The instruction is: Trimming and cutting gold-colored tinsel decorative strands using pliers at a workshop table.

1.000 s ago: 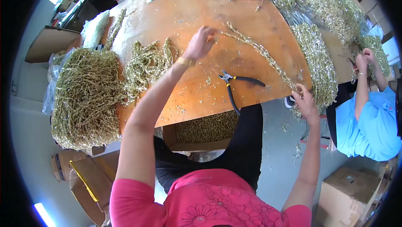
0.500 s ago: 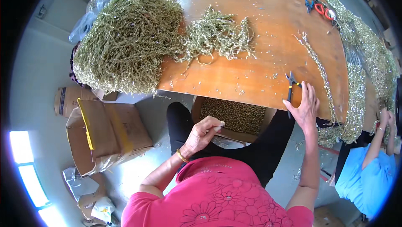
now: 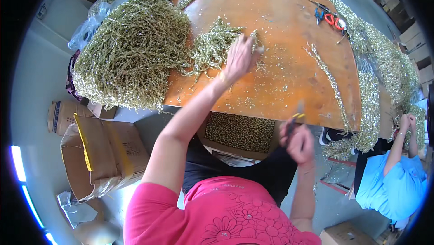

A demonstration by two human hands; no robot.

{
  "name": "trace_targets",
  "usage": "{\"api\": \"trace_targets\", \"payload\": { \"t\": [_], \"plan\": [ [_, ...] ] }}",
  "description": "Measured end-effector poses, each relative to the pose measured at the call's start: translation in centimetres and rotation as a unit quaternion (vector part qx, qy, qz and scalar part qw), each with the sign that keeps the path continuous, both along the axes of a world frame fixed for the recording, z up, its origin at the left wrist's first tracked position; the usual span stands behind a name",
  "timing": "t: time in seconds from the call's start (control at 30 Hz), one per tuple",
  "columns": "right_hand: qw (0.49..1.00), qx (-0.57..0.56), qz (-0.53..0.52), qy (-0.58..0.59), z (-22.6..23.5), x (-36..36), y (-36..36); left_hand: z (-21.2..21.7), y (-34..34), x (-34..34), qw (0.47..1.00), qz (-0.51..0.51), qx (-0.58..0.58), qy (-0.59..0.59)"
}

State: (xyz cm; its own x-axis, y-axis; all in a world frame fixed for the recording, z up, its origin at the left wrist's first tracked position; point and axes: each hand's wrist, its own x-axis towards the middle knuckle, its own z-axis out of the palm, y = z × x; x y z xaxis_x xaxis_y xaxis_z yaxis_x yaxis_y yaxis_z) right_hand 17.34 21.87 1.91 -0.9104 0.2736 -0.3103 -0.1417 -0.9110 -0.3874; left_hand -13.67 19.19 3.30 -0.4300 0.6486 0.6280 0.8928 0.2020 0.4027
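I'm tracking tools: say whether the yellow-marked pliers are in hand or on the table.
In hand: the right hand grips the pliers near the table edge.

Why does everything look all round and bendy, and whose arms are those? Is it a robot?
No robot here, just a person in a pink top using two bare hands. The camera is worn on the person's head, looking down. Its very wide fisheye lens makes straight edges bend.

The right hand holds pliers with yellow bands. The left hand is at the edge of a small pile of glittery strands; it's too blurry to tell if it grips any.

On the orange-brown table there's also a much bigger pile, one thin bunch and red-handled tools. Another person in blue sits at the right.
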Motion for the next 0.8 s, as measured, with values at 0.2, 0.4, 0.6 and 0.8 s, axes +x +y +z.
{"api": "trace_targets", "payload": {
  "t": [0.2,0.4,0.6,0.8],
  "plan": [
    [0.992,0.083,-0.053,-0.077,-2.7,1.7,-8.6,-1.4,6.4,-0.4,0.929,0.143,-0.303,0.155],
    [0.939,0.293,-0.145,-0.109,-0.8,1.4,-4.5,0.3,-4.9,7.4,0.947,-0.282,-0.075,-0.138],
    [0.891,0.427,-0.111,-0.105,2.8,-12.0,-0.5,-1.9,-12.7,9.5,0.816,-0.260,0.043,-0.514],
    [0.497,0.862,-0.073,-0.066,-1.8,-25.7,0.0,2.5,-17.1,11.8,0.908,-0.291,0.005,-0.301]
  ]
}}
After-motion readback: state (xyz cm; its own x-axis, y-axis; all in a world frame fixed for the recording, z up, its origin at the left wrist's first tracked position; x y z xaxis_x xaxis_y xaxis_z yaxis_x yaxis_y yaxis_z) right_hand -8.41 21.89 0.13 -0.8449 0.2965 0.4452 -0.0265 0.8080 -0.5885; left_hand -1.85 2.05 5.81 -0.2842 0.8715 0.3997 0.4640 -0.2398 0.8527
